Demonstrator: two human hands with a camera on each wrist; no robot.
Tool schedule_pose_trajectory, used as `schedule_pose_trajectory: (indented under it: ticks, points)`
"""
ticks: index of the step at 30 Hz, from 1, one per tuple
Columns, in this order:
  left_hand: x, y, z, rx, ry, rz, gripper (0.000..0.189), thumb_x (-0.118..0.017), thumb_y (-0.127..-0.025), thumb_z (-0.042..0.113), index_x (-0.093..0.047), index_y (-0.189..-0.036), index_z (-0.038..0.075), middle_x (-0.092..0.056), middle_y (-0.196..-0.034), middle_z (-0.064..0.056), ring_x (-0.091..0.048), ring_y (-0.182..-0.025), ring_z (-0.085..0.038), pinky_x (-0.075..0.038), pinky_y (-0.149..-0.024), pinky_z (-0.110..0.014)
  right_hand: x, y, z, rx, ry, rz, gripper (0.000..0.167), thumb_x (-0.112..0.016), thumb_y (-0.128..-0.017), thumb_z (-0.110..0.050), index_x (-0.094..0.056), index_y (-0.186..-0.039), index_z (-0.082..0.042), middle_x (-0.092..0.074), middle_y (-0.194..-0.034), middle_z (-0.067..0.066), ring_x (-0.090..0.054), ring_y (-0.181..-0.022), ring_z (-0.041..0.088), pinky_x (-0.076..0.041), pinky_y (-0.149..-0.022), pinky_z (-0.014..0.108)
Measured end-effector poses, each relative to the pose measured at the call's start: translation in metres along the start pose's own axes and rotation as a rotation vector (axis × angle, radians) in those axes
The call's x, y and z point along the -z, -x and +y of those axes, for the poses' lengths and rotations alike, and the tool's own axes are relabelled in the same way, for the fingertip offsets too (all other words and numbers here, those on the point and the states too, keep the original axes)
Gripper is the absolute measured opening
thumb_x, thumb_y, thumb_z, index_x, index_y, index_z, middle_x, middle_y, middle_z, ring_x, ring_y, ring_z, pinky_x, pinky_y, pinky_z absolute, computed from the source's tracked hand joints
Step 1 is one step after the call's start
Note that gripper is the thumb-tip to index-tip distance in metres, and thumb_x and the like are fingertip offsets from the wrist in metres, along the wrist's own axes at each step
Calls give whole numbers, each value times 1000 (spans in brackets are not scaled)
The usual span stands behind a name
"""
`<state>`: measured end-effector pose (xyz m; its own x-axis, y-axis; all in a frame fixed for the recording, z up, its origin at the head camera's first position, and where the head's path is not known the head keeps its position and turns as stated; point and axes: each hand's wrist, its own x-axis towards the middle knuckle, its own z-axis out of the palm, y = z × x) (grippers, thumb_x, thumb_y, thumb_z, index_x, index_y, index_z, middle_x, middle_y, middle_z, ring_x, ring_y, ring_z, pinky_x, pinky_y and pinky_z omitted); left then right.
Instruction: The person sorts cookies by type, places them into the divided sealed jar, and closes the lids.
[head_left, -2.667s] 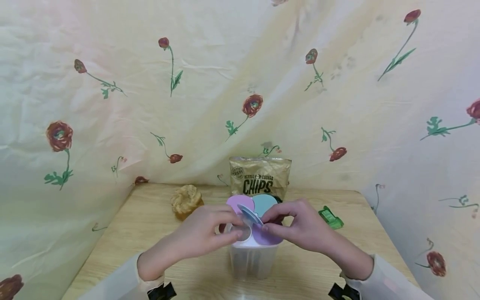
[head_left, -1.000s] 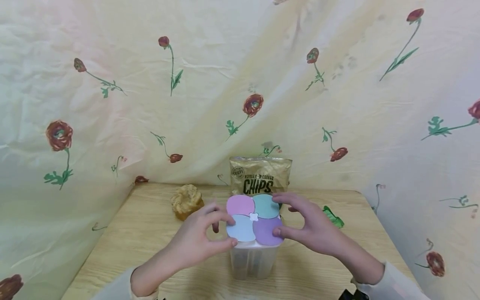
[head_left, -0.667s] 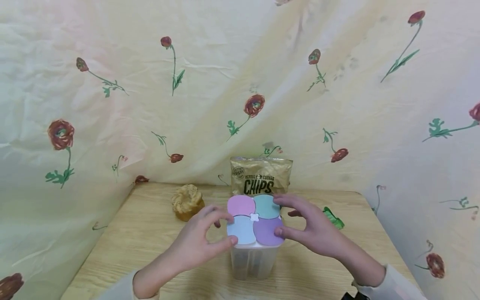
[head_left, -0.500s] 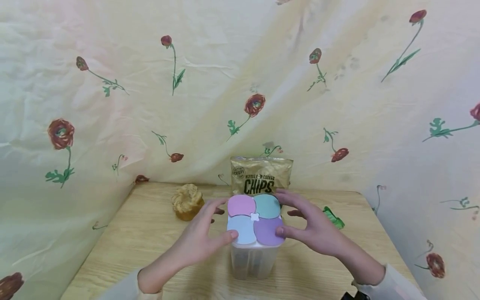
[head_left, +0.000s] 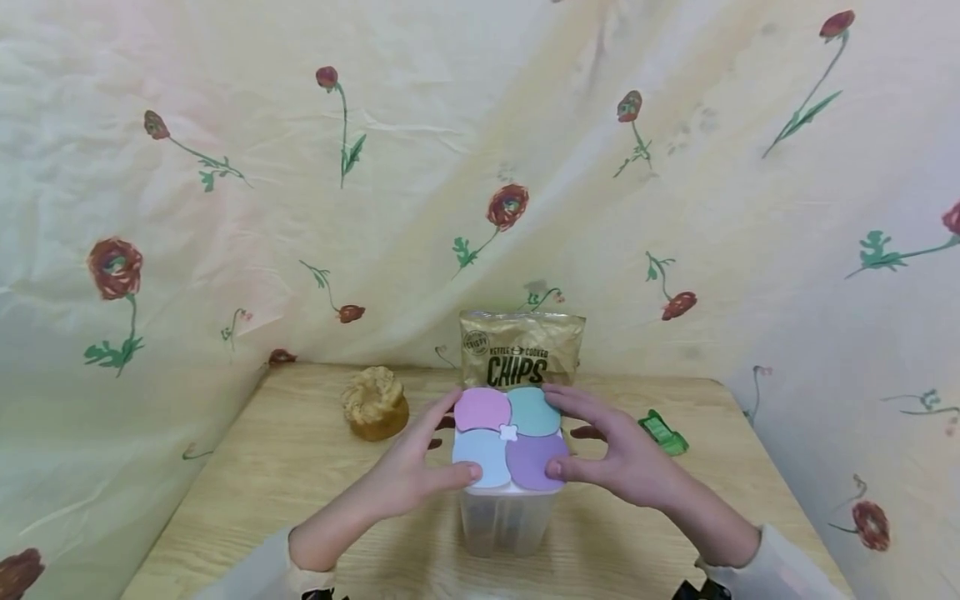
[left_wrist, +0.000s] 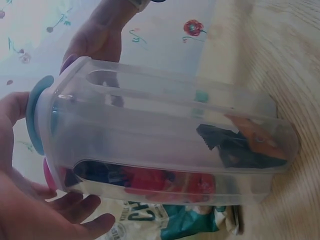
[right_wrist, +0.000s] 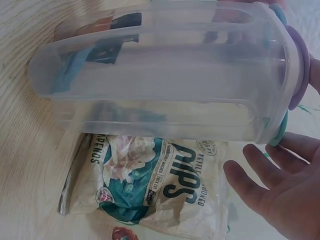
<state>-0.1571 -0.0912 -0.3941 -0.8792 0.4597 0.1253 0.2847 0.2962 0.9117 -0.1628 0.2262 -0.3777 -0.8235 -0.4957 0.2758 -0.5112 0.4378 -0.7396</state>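
Observation:
A clear plastic storage container [head_left: 504, 521] stands upright on the table, its white top bearing a pink lid [head_left: 482, 408], a teal lid [head_left: 536, 411], a light blue lid [head_left: 482, 458] and a purple lid [head_left: 534, 462], all lying flat. My left hand [head_left: 401, 467] rests its thumb on the light blue lid, its forefinger at the pink lid's edge. On the other side, my right hand [head_left: 618, 450] has its thumb on the purple lid and forefinger on the teal one. Fingers of both hands are spread. Through the wall, the left wrist view shows dark and orange wrappers [left_wrist: 245, 142] and red packets [left_wrist: 165, 182].
Behind the container a gold bag of chips [head_left: 521, 346] stands against the flowered cloth [head_left: 420, 233]. A brown ring-shaped cake or bread [head_left: 375, 404] sits at the back left of the wooden table [head_left: 262, 492]. To the right lies a small green packet [head_left: 663, 433].
The light blue lid, tilted up by the right hand earlier, now lies flat. My left forefinger has moved from that lid to the pink one; my right hand has spread over the right-hand lids.

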Motion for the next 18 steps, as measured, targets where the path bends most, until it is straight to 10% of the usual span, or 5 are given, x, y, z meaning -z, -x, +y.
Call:
schedule_pose_trajectory:
  ticks: [8, 18]
  points:
    - [2, -3, 1, 59, -26, -60, 100, -80, -87, 38, -20, -164, 16, -29, -165, -12, -35, -147, -32, -36, -114, -61, 0, 2, -2, -32, 2, -3, 78, -89, -81, -26, -53, -150, -12, -45, -159, 7, -46, -141, 38, -57, -94, 40]
    - [6, -1, -9, 4, 197, -96, 75, -70, -98, 27, -29, -159, 16, -34, -160, -8, -38, -143, -34, -33, -115, -59, -6, 7, -2, -25, -4, 13, 78, -88, -82, -24, -52, -151, -15, -45, -160, 5, -46, -142, 31, -57, -93, 38]
